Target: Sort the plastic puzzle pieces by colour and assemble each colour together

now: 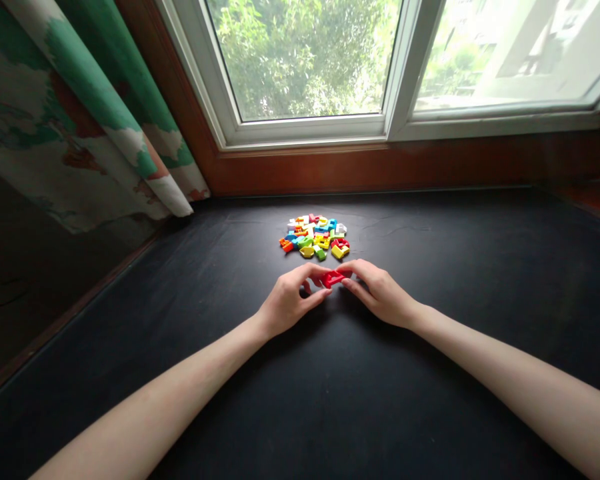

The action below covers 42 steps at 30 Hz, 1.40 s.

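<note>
A small red plastic piece [333,279] is held between both hands, just above the black surface. My left hand [297,293] pinches its left end with thumb and fingers. At its right end, my right hand [377,291] grips it between thumb and forefinger. Whether it is one piece or two joined is too small to tell. Just beyond the hands lies a loose pile of small plastic pieces [321,242] in red, yellow, green, blue, orange and white.
The black tabletop [180,293] runs back to a brown wooden sill [300,171] under a white-framed window [310,131]. The right pane stands open. A green and white patterned curtain [110,113] hangs at the left, its hem near the table's back left corner.
</note>
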{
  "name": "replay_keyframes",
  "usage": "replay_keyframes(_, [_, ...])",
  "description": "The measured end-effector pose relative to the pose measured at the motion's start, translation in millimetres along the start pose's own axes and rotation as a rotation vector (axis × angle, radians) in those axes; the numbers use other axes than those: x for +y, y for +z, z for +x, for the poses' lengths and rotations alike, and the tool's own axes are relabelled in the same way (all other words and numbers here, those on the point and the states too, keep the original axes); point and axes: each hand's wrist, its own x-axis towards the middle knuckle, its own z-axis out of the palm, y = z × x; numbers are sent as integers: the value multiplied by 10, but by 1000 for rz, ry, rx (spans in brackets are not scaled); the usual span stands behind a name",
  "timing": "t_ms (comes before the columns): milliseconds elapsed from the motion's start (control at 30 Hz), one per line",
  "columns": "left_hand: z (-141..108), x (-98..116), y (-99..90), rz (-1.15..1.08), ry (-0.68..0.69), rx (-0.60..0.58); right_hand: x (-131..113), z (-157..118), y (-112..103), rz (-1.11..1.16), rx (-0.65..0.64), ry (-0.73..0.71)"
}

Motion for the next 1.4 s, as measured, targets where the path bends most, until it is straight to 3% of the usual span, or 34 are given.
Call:
replay_keyframes(667, [-15, -61, 19, -44, -121, 12, -11, -13, -13, 92, -19, 11])
replay_keyframes(1400, [-12, -15, 14, -57, -43, 11, 29, -26, 18, 97, 12, 52])
